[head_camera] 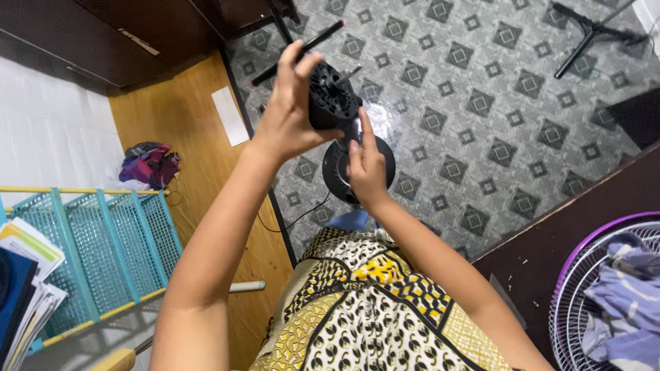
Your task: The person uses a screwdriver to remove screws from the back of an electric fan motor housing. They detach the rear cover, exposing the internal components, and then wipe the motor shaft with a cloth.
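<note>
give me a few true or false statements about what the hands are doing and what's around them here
1. The left hand grips a black fan motor housing. True.
2. The right hand rests flat on the floor. False: it is raised, its fingers up against the underside of the motor housing.
3. A round black base sits on the patterned tile floor under the hands. True.
4. The teal plastic basket is to the person's right. False: it is on their left.
5. A fan grille with a purple rim holds a cloth. True.
6. The floor tiles are plain white. False: they are grey with a diamond pattern.
</note>
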